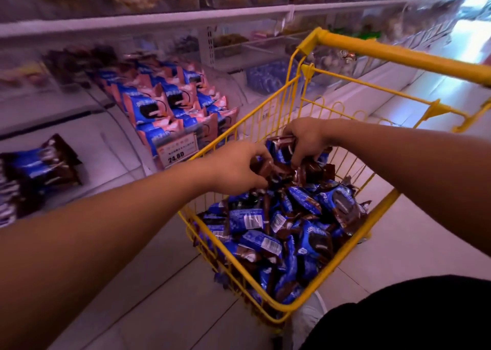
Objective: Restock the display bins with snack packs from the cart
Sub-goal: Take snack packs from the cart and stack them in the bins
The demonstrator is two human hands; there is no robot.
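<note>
Nearest the camera, at the lower right, lies a dark stretch of the person's clothing (pixel 398 315), and just past it stands the yellow wire cart (pixel 281 307), its basket heaped with blue-and-brown snack packs (pixel 255 219) — some face up, some showing barcodes. Both bare forearms reach over the heap toward its far end. The left hand (pixel 233 167) has its fingers curled round a brown-ended pack (pixel 267 167), thumb on top, held just above the pile. The right hand (pixel 305 140) pinches another pack (pixel 280 148) from above, its fingers bent down round the wrapper; how many packs it holds is hard to tell, as the wrappers bunch together there. The two hands are close, almost touching. The cart's yellow handle (pixel 398 55) crosses the upper right. Left of the cart, a low display bin (pixel 111 148) holds a few of the same blue-and-brown packs (pixel 39 164) at its near end, and farther on stand rows of blue-and-pink packs (pixel 170 102) behind a price tag (pixel 176 148) reading 24.80. Beyond, the shelves (pixel 159 17) are blurred.
</note>
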